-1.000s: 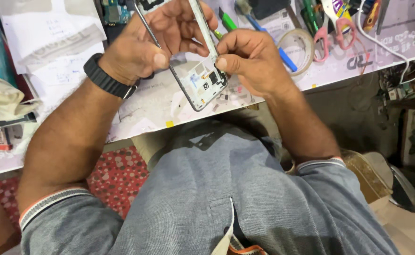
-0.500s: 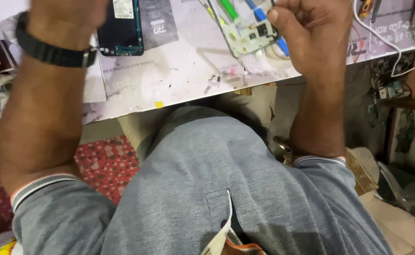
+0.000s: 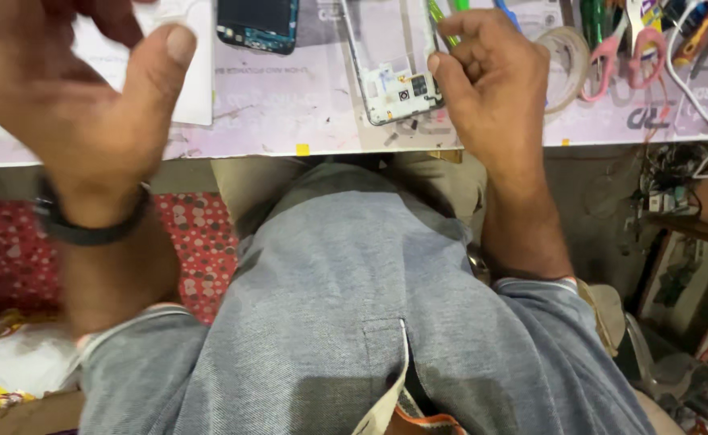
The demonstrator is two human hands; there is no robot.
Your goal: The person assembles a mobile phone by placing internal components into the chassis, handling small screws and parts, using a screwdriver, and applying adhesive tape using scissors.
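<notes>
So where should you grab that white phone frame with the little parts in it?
Best by its two long side rails, coming down from above. The white phone frame lies flat on the workbench, and its lower end carries small exposed components, so pinching the thin edges likely keeps fingers off them. The right hand already rests against its right edge; the left hand is raised clear.

A workbench (image 3: 289, 121) with a pale, stained and scuffed top runs across the upper edge. On it lie a white phone frame (image 3: 390, 64), a dark phone (image 3: 257, 24) left of it, white paper (image 3: 197, 72) further left, a tape roll (image 3: 563, 56), pink scissors (image 3: 620, 56) and a white cable (image 3: 692, 89) at the right.
</notes>
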